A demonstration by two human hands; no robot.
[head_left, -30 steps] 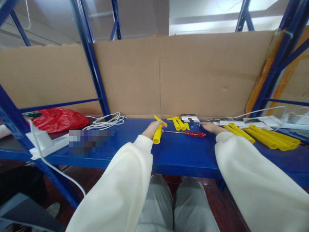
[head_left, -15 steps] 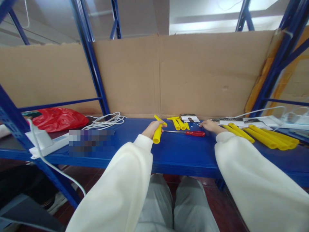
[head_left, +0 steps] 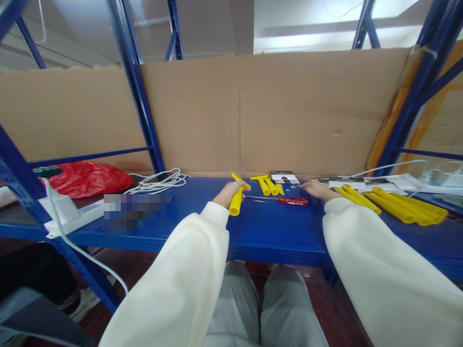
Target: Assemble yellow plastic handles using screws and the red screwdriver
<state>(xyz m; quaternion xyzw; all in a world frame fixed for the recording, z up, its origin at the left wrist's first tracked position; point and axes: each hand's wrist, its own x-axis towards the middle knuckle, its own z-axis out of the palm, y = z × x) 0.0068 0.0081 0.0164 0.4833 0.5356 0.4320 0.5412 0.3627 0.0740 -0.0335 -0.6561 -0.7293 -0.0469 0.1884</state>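
My left hand [head_left: 226, 193] is closed around a yellow T-shaped piece with a hollow tubular handle [head_left: 235, 205], its crossbar at the top and the open tube end towards me. On the blue shelf, my right hand [head_left: 317, 189] rests with its fingertips together beside some tiny pale parts [head_left: 293, 186]; whatever is in the fingers is too small to make out. Between the hands lies a screwdriver with a red handle [head_left: 292, 201], its shaft pointing left. Behind it are several yellow T-shaped pieces [head_left: 265, 185] and a white-and-black printed card [head_left: 284, 177].
Several yellow tubes [head_left: 401, 207] lie at the right, by printed papers [head_left: 365, 184]. A coiled white cable [head_left: 162, 180], a red plastic bag [head_left: 90, 178] and a white power strip [head_left: 77, 217] are at the left. Cardboard [head_left: 289, 111] closes the back; blue posts [head_left: 144, 106] stand at both sides.
My right fingertips have shifted very slightly to the right, away from the tiny parts. My left hand keeps the yellow T-shaped piece in the same place.
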